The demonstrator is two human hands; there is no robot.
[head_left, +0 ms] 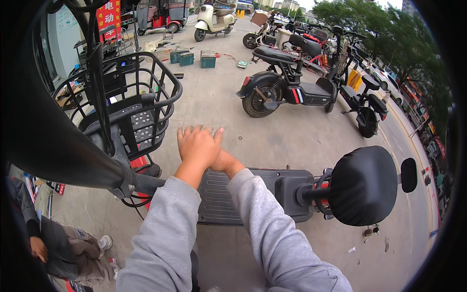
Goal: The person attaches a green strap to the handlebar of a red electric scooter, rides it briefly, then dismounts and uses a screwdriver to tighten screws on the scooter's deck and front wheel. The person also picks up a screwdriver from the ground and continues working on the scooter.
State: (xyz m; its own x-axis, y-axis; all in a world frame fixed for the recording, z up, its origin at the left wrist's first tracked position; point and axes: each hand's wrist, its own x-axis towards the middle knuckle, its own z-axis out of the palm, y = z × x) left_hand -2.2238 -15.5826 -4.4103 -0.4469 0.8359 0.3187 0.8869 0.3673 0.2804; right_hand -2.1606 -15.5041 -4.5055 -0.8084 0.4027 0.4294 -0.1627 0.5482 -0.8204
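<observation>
My left hand (pixel 198 149) is held above the footboard (pixel 214 209) of a small black electric scooter, back upward and fingers stretched away from me. It holds nothing that I can see. My right hand (pixel 224 162) lies against it, partly underneath, with its fingers hidden behind the left hand. Both grey sleeves reach up from the lower edge. To the right is the scooter's round black seat (pixel 364 187). On the left are its thick black steering column (pixel 92 158) and a black basket (pixel 170 92).
A person (pixel 73 248) is at the lower left. Black electric scooters (pixel 279 87) are parked beyond the footboard. Green box-shaped batteries (pixel 208 60) sit on the pavement near scattered tools and cables. A cream scooter (pixel 214 22) and a red three-wheeler (pixel 160 14) stand farther back.
</observation>
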